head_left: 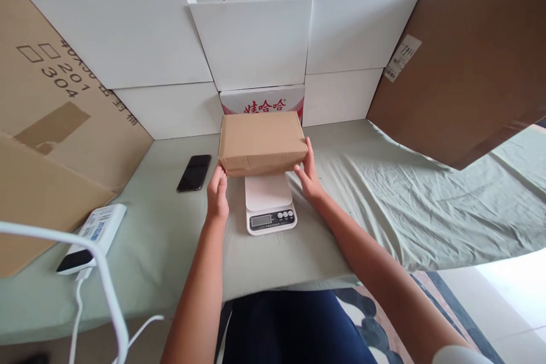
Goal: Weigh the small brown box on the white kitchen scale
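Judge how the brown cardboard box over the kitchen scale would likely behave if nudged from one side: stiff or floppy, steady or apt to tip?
The cardboard box looks stiff: its faces are flat and its edges crisp. It overhangs the scale on both sides, so a nudge would probably tilt or slide it. Left hand and right hand steady its ends.

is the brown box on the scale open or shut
Shut: the brown box shows a flat, unbroken top with no raised flaps, resting on the scale.
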{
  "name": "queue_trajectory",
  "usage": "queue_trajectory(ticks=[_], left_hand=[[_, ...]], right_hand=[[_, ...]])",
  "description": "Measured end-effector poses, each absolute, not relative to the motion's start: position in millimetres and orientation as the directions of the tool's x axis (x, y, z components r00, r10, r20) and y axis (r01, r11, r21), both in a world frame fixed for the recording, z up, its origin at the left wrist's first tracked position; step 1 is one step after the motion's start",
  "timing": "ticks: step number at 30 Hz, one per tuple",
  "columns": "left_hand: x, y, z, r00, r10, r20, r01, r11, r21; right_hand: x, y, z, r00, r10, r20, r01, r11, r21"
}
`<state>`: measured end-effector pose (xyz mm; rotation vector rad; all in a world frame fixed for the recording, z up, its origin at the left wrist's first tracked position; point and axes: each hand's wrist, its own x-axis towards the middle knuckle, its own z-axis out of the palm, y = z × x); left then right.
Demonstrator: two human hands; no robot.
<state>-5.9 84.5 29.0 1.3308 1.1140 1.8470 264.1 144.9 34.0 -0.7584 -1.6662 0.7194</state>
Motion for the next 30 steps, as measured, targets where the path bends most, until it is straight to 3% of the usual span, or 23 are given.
queue_trajectory(ticks=[8, 30], left_hand=[[3, 8, 4, -0.287, 0.890, 0.354, 0.018, -0.364, 0.931], [-3, 5, -5, -0.386, 0.855, 0.346, 0.044, -0.357, 0.933]], right_hand=[[284, 89, 13, -0.143, 0.825, 0.546, 0.109, 0.561, -0.820], [280, 81, 21, -0.057, 0.834, 0.548, 0.116, 0.551, -0.826]])
